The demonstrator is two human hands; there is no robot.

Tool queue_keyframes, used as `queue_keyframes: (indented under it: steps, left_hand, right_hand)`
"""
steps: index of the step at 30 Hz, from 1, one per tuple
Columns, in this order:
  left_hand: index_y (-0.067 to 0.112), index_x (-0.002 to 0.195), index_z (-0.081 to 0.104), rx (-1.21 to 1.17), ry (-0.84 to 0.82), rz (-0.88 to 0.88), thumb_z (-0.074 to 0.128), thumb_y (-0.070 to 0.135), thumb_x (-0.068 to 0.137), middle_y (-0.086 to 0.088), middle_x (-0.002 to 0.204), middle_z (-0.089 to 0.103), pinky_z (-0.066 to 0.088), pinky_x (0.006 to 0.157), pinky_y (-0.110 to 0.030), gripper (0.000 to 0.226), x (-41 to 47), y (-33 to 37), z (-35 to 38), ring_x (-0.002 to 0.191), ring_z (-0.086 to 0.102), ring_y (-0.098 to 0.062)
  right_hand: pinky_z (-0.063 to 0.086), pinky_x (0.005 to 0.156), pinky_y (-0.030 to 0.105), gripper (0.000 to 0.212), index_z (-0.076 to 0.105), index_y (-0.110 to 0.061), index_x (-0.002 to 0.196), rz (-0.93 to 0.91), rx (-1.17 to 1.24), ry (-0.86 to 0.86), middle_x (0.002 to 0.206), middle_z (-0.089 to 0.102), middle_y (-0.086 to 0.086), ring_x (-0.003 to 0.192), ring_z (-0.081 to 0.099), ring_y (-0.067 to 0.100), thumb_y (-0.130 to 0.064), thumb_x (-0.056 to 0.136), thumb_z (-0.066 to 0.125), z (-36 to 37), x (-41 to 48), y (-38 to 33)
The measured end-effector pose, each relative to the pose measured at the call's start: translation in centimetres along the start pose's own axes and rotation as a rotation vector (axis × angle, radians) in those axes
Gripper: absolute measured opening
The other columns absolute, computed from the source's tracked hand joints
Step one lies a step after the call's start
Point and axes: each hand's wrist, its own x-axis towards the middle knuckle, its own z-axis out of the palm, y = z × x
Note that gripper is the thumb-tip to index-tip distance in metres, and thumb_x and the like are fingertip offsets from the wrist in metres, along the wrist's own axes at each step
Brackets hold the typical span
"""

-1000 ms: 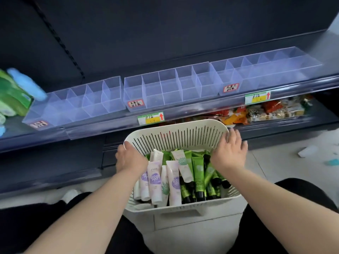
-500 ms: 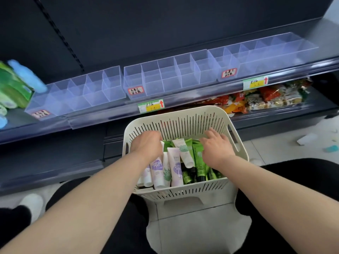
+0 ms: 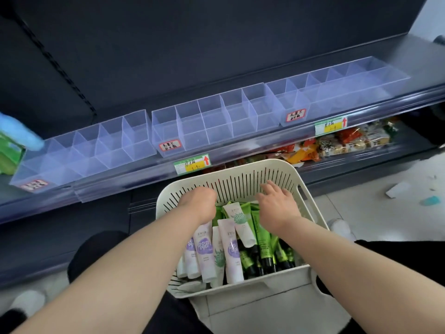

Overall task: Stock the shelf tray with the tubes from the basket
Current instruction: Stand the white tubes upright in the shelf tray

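A cream slotted basket stands on the floor between my knees, below the shelf. White tubes with purple labels lie in its left half and green tubes with black caps in its right half. My left hand reaches down onto the far ends of the white tubes, with its fingers curled under and hidden. With fingers spread, my right hand rests over the green tubes. Three clear divided trays line the shelf: left, middle, right. No tube shows in any compartment.
Snack packets fill the lower shelf behind the basket. Green packs and a blue item sit at the shelf's left end. Price labels hang on the shelf edge. Small scraps lie on the floor at right.
Both hands have left the basket's rim and gone down inside it onto the tubes. The basket now sits closer under me.
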Motion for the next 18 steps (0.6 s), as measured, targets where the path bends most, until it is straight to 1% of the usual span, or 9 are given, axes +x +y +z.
queue_keyframes:
  steps: [2, 4, 6, 10, 14, 16, 18]
  left_hand:
    - [0.018, 0.105, 0.065, 0.003, 0.003, 0.009, 0.050, 0.005, 0.087, -0.004, 0.101, 0.064, 0.052, 0.072, -0.036, 0.026, 0.0, 0.4, 0.0, 0.094, 0.061, -0.025]
    - [0.017, 0.109, 0.065, -0.009, 0.017, 0.013, 0.050, 0.004, 0.087, -0.005, 0.105, 0.065, 0.053, 0.077, -0.038, 0.030, -0.2, 0.6, 0.5, 0.094, 0.061, -0.024]
    - [0.016, 0.109, 0.065, -0.035, 0.031, 0.023, 0.049, 0.002, 0.086, -0.006, 0.106, 0.065, 0.054, 0.079, -0.039, 0.032, -0.5, 0.6, 1.4, 0.095, 0.062, -0.026]
    - [0.018, 0.109, 0.066, -0.126, 0.078, 0.040, 0.049, 0.002, 0.086, -0.004, 0.108, 0.065, 0.054, 0.080, -0.038, 0.033, -1.3, -0.1, 2.7, 0.097, 0.061, -0.024]
    - [0.021, 0.110, 0.067, -0.234, 0.112, 0.061, 0.051, 0.008, 0.089, 0.000, 0.113, 0.064, 0.045, 0.076, -0.029, 0.029, -1.4, -1.6, 2.7, 0.101, 0.058, -0.020]
    - [0.021, 0.112, 0.067, -0.239, 0.110, 0.062, 0.051, 0.008, 0.090, 0.000, 0.116, 0.064, 0.046, 0.079, -0.029, 0.030, -1.1, -2.5, 2.3, 0.105, 0.058, -0.020]
    - [0.020, 0.114, 0.066, -0.249, 0.100, 0.053, 0.049, 0.008, 0.090, -0.002, 0.118, 0.064, 0.047, 0.084, -0.031, 0.032, -0.8, -3.3, 1.9, 0.108, 0.057, -0.022]
  right_hand:
    - [0.014, 0.118, 0.046, 0.060, 0.038, -0.020, 0.141, 0.013, 0.018, -0.023, 0.155, 0.023, 0.006, 0.146, 0.007, 0.023, -0.009, 0.083, 0.050, 0.6, -0.5, 0.3]
    - [0.017, 0.117, 0.045, 0.056, 0.039, -0.020, 0.140, 0.027, 0.017, -0.030, 0.152, 0.026, 0.005, 0.146, 0.011, 0.022, -0.013, 0.085, 0.051, 1.2, -1.1, 0.6]
    - [0.023, 0.113, 0.044, 0.052, 0.042, -0.018, 0.137, 0.043, 0.022, -0.020, 0.149, 0.030, 0.005, 0.143, 0.018, 0.022, -0.016, 0.086, 0.051, 1.5, -1.8, 0.7]
    - [0.039, 0.101, 0.044, 0.050, 0.043, -0.018, 0.136, 0.077, 0.089, 0.001, 0.139, 0.042, 0.004, 0.127, 0.040, 0.025, -0.012, 0.086, 0.049, 1.5, -2.9, 0.0]
    - [0.048, 0.091, 0.041, 0.048, 0.044, -0.019, 0.136, 0.116, 0.114, 0.002, 0.132, 0.050, 0.003, 0.118, 0.049, 0.025, -0.010, 0.088, 0.047, 1.6, -2.5, -0.5]
    - [0.051, 0.084, 0.039, 0.048, 0.045, -0.022, 0.136, 0.127, 0.132, -0.013, 0.129, 0.052, 0.002, 0.114, 0.053, 0.024, -0.011, 0.089, 0.047, 1.5, -1.8, -0.8]
    - [0.051, 0.081, 0.037, 0.048, 0.045, -0.024, 0.135, 0.116, 0.137, -0.020, 0.127, 0.054, 0.000, 0.112, 0.055, 0.023, -0.012, 0.089, 0.047, 1.2, -0.8, -1.5]
